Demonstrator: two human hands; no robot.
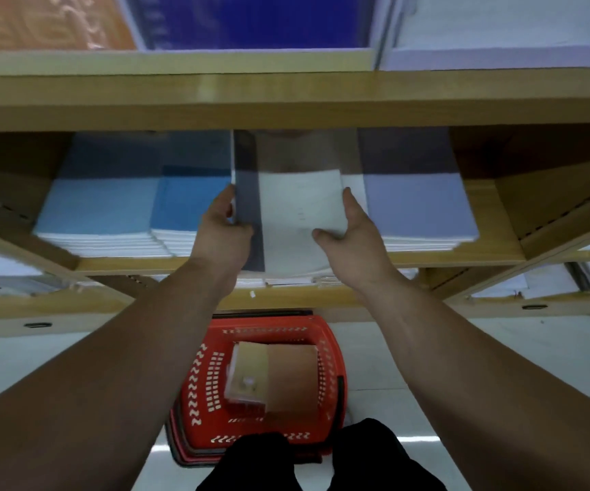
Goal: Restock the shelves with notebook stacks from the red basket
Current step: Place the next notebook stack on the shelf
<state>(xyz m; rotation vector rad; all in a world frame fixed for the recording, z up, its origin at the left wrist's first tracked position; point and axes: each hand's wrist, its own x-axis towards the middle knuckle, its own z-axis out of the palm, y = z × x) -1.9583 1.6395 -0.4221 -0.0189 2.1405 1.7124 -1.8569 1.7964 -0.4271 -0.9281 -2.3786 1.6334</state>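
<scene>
**Shelving.** Light wooden shelf unit [286, 101] with several tiers, filling the upper half of the view. White tiled floor [463, 366] below.

**Stock on the middle tier.** From left to right:
- pale blue notebook stack [98, 207]
- mid-blue notebook stack [187, 200]
- a gap
- lavender notebook stack [417, 203]

All three lie flat with their white page edges facing forward.

**Red basket.** Red plastic shopping basket with slotted walls [201, 391], on the floor directly under the hands. It holds one brown-covered notebook stack with a tan strip down its left side [291, 380], lying flat.

**Item in hand.** White-covered notebook stack with a dark grey band along its left edge [300, 214].
- Position: in the gap between the mid-blue and lavender stacks, at the height of the middle tier.
- Its near end overhangs the tier's front edge. Its far end reaches in under the board above and is blurred.
- Whether it rests on the board cannot be told.

**Left hand** [224, 235]. Grips the stack's left edge. The thumb lies over the grey band and the fingers run up along the side.

**Right hand** [353, 239]. Grips the stack's right edge. The thumb lies on the white cover and the fingers are pressed along the side.

Both forearms are bare and extended.
</scene>
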